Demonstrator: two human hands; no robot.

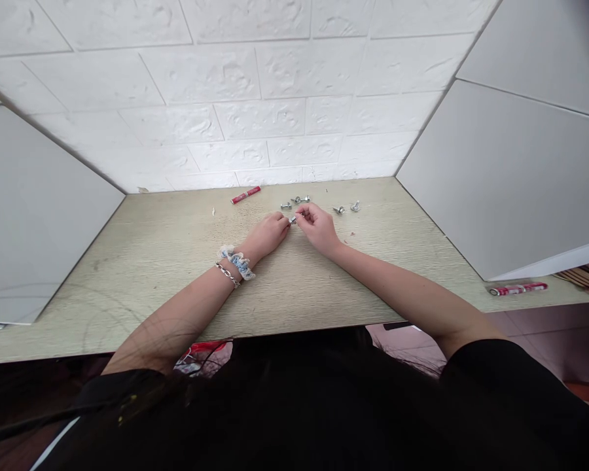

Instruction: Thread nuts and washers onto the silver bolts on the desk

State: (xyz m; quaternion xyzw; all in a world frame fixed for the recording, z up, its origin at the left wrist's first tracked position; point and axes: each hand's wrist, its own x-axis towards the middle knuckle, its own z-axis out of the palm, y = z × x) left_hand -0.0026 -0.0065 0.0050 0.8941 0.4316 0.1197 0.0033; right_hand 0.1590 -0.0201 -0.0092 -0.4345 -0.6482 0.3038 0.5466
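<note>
silvery metal shows between the fingers: a small bolt, low over the table. the right hand pinches its right end between thumb and fingertips; the left hand has its fingers pressed together on the other end, its thumb hidden. holding both ends probably keeps so small a piece steady, and the forearms lean on or near the table, perhaps for support.

just beyond lie a loose bolt and a small cluster; to the right are two more metal pieces, one nearer the hands than the other. all seem within easy reach. they sit loose, in no dish or box. a red tube lies far left, its contents unseen; another lies near right.
</note>
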